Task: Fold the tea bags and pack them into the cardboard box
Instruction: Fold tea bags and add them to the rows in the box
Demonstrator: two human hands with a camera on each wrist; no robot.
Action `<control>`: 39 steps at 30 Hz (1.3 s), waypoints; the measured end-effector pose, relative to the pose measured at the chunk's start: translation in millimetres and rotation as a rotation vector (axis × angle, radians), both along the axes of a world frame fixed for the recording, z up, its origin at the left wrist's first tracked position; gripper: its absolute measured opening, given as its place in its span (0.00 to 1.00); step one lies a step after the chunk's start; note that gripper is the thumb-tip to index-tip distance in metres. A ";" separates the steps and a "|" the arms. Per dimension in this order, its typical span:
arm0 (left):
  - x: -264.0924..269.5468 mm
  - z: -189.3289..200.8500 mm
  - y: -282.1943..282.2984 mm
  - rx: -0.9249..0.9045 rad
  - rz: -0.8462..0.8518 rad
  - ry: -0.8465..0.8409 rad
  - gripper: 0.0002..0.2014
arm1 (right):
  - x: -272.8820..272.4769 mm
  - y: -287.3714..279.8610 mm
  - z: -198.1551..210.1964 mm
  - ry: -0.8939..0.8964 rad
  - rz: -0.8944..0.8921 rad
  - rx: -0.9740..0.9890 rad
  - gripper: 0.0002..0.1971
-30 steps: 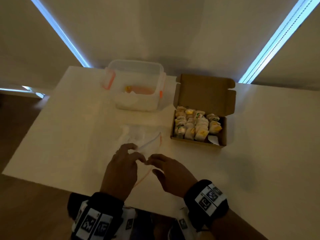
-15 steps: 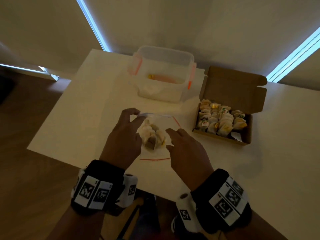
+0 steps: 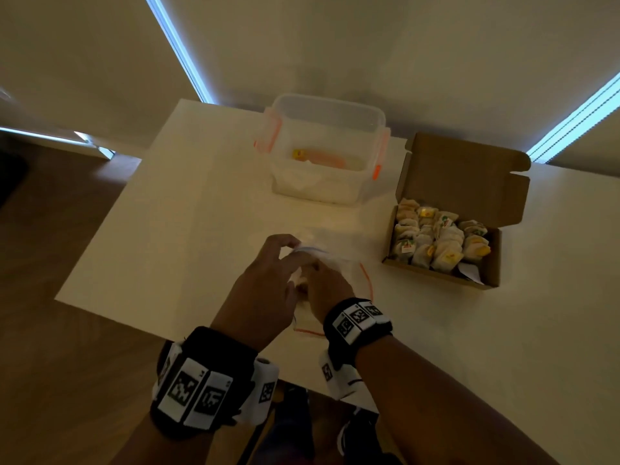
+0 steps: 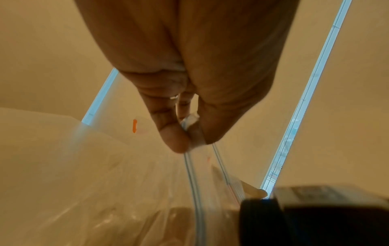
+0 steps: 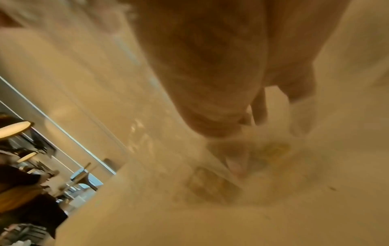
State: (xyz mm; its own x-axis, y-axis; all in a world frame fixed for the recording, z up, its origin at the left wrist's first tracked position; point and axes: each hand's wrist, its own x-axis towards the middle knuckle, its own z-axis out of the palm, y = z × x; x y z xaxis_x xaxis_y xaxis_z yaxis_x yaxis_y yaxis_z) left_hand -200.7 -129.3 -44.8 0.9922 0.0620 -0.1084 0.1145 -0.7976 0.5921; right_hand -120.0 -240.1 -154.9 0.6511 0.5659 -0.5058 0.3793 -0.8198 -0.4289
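At frame centre, the left hand (image 3: pixel 265 290) pinches the zip-lock bag's (image 3: pixel 349 273) rim while the right hand (image 3: pixel 327 288) reaches inside, its grip lost to blur; the packed cardboard box (image 3: pixel 446 236) sits at right.

Setting: indoor room, home or office-like; which one cannot be told. Evidence: white surface (image 3: pixel 188 229) set against drawn pale roller blinds (image 3: pixel 335 45), daylight showing as thin blue strips at their edges; wood floor (image 3: pixel 50 263) on the left. Right wrist view, far left: round lit lamp shade (image 5: pixel 12 129), chairs or furniture legs (image 5: pixel 84 176), blurred. Dim, warm lighting overall.
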 end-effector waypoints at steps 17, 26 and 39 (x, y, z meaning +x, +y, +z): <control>12.5 21.6 16.9 0.027 0.042 -0.013 0.29 | -6.6 -34.3 70.7 -0.039 -0.236 0.395 0.19; 15.5 33.1 18.3 0.046 0.044 -0.004 0.28 | 2.1 -68.2 127.4 -0.213 -0.254 0.619 0.20; 10.2 50.1 35.5 0.146 -0.068 0.121 0.13 | 39.4 -107.8 270.9 -0.126 -0.228 0.796 0.23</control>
State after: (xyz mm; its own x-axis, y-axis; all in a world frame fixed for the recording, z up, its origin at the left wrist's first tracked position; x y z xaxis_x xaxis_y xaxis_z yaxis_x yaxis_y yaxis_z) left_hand -190.5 -93.8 5.3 0.9750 0.0188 -0.2216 0.1203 -0.8826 0.4545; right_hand -80.5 -347.9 115.9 0.8180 0.5705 0.0730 0.3243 -0.3527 -0.8777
